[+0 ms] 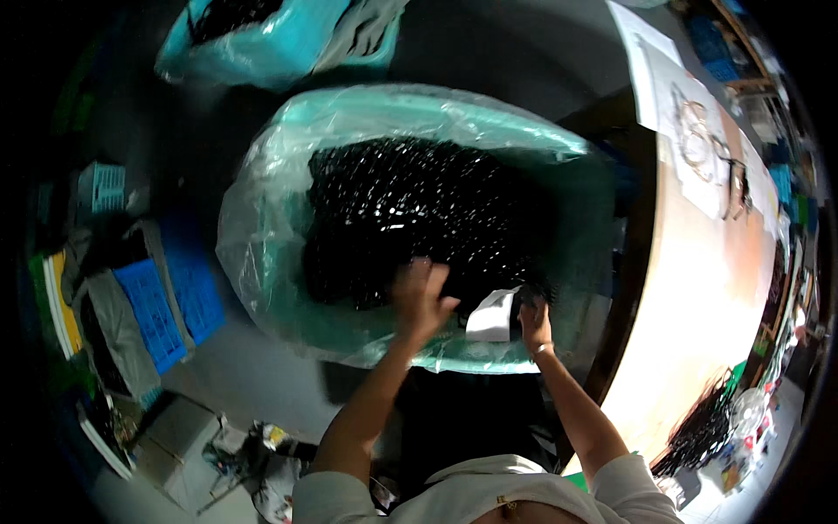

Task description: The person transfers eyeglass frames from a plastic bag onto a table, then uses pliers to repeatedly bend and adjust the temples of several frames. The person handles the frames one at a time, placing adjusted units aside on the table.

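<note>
A large green bin (pixel 272 175) lined with clear plastic holds a wide mass of glossy black pieces (pixel 410 188), too small and dark to tell apart. My left hand (pixel 423 297) is over the lower middle of this mass, fingers apart and somewhat bent, with nothing visible in it. My right hand (pixel 536 323) is at the bin's lower right, its fingers around something dark that I cannot make out. Just left of it lies a white sheet (pixel 491 316), beside the dark pieces.
A pale worktable (pixel 690 297) runs along the right, with papers, small frame-like objects (pixel 698 131) and black strands (pixel 694 428). A cyan plastic-lined bin (pixel 227 52) stands at the top left. Blue crates (pixel 148 314) and grey cloth stand at the left. Boxes and clutter (pixel 175 437) lie lower left.
</note>
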Action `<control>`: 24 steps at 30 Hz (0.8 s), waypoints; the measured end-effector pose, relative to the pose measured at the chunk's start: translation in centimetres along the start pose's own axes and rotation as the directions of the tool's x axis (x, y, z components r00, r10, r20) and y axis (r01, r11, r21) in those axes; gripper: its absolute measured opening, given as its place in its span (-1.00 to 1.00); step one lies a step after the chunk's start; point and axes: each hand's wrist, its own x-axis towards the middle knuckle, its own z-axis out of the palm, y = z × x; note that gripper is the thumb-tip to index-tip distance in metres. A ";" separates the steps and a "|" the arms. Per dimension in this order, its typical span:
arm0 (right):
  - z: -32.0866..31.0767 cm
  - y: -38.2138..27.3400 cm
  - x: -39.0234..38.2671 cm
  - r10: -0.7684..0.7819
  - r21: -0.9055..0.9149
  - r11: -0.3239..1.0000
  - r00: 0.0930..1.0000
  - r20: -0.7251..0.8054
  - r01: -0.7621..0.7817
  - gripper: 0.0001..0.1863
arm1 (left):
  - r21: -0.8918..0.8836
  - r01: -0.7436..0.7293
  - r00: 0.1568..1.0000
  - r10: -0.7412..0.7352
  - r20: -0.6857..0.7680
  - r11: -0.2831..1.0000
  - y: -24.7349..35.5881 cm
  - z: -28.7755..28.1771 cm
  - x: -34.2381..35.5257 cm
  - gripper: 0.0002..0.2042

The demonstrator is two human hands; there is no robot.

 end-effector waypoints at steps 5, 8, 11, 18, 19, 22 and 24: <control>-4.9 -2.1 -9.0 -0.031 0.110 0.994 0.999 0.017 0.029 -0.65 | 0.123 0.644 0.764 -0.643 -0.052 0.755 -13.5 -3.8 -3.8 -0.21; -6.7 -1.8 -12.2 0.098 0.125 0.987 0.995 -0.010 -0.096 -0.68 | 0.365 0.465 0.793 -0.563 0.234 0.806 -14.6 -2.6 -3.3 -0.08; -8.7 -0.2 -14.9 0.096 -0.091 0.990 0.986 -0.134 -0.109 -0.69 | 0.262 0.433 0.798 -0.502 0.334 0.863 -11.7 -2.4 -2.3 -0.02; -10.2 2.7 -21.3 0.174 -0.010 0.984 0.980 -0.098 -0.176 -0.67 | 0.279 0.605 0.780 -0.625 -0.021 0.746 -14.0 0.7 0.0 -0.39; -10.5 3.6 -22.2 0.185 0.004 0.983 0.977 -0.110 -0.185 -0.67 | 0.279 0.540 0.827 -0.561 -0.005 0.794 -11.9 0.4 0.8 -0.42; -11.2 5.6 -24.1 0.115 -0.003 0.993 0.980 -0.162 -0.117 -0.66 | 0.023 0.344 0.928 -0.344 0.145 0.939 -1.0 1.4 2.5 -0.45; -13.4 5.7 -26.8 0.136 0.053 0.990 0.970 -0.201 -0.128 -0.66 | -0.325 0.116 0.912 0.028 0.408 0.938 4.5 3.9 4.6 -0.53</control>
